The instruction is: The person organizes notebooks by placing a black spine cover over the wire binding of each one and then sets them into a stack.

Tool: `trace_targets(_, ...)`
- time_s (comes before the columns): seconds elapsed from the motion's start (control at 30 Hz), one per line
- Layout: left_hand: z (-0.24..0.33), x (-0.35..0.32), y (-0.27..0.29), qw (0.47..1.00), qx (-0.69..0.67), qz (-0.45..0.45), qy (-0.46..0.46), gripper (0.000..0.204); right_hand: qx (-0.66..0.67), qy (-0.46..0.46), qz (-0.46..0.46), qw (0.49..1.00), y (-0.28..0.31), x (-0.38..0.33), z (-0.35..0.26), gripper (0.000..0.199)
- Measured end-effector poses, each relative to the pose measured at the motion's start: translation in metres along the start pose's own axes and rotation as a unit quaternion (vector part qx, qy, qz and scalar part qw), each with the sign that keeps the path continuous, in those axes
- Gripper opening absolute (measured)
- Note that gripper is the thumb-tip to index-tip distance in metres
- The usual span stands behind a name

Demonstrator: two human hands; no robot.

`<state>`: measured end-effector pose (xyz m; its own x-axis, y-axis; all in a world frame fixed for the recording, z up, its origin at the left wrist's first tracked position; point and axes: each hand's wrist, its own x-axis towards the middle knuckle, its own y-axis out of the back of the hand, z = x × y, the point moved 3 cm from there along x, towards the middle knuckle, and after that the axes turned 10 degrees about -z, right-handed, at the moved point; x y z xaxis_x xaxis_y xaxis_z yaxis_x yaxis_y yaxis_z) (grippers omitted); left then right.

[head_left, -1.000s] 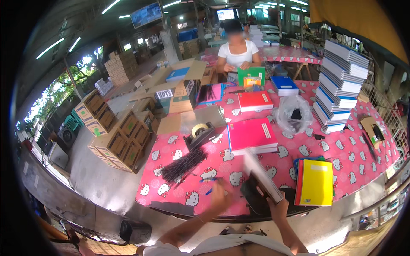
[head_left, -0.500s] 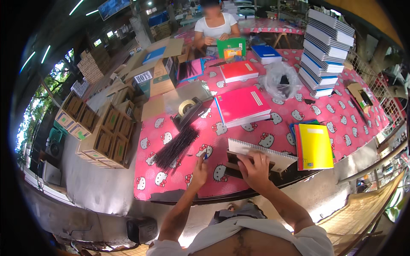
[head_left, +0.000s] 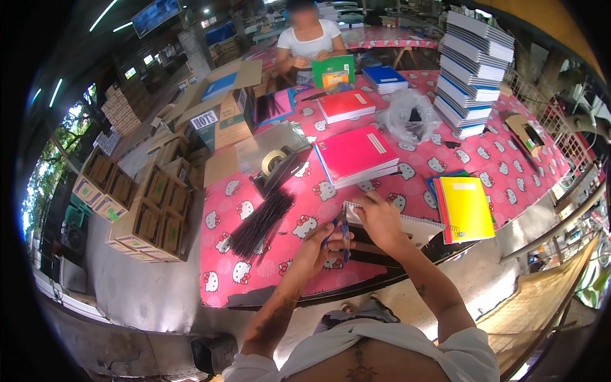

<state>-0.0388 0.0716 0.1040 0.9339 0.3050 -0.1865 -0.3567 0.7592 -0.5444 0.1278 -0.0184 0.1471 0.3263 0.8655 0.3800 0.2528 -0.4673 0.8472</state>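
Blue handles show on the small cutters (head_left: pixel 345 240) gripped in the person's left hand (head_left: pixel 316 247), by the left end of a white spiral notebook (head_left: pixel 420 230) near the table's front edge; the right hand (head_left: pixel 380 221) bends over that end, maybe pinching, one cannot tell. Bare pink cloth (head_left: pixel 302 207) lies between them and some black coils (head_left: pixel 259 224). Farther off, a brown box (head_left: pixel 234 122) has something flat and blue in its open top.

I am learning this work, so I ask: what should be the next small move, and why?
Probably close the blue-handled pliers on the left end of the spiral coil: the left hand holds them with their tip beside the left corner of the notebook, where the right hand is. Whether they touch the coil, I cannot tell.
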Motion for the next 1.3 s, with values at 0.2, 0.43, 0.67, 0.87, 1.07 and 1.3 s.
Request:
trace_targets(0.2, 0.011, 0.01, 0.002, 0.998, -0.04, -0.041, 0.024, 0.042, 0.014, -0.003, 0.003, 1.0, 0.001, -0.001, 0.0, 0.014)
trace_targets(0.43, 0.046, 0.008, -0.011, 0.693, 0.687, 0.057, -0.211, 0.035, 0.001, 0.009, 0.001, 1.0, 0.01, -0.008, 0.007, 0.017)
trace_targets(0.67, -0.043, -0.022, 0.117, 0.566, 0.808, 0.075, -0.144, 0.049, 0.035, -0.079, -0.035, 0.996, 0.085, -0.063, 0.079, 0.031)
trace_targets(0.87, 0.015, 0.048, 0.08, 0.659, 0.705, 0.127, -0.232, 0.036, -0.138, -0.151, 0.164, 0.965, 0.266, -0.069, 0.124, 0.022)
trace_targets(1.07, 0.036, 0.207, 0.024, 0.525, 0.785, 0.007, -0.329, 0.032, -0.342, 0.035, -0.091, 0.935, 0.191, -0.037, 0.187, 0.019)
trace_targets(1.3, 0.015, 0.278, 0.068, 0.549, 0.805, 0.043, -0.221, 0.032, 0.107, 0.052, -0.188, 0.975, 0.009, -0.074, 0.134, 0.047)
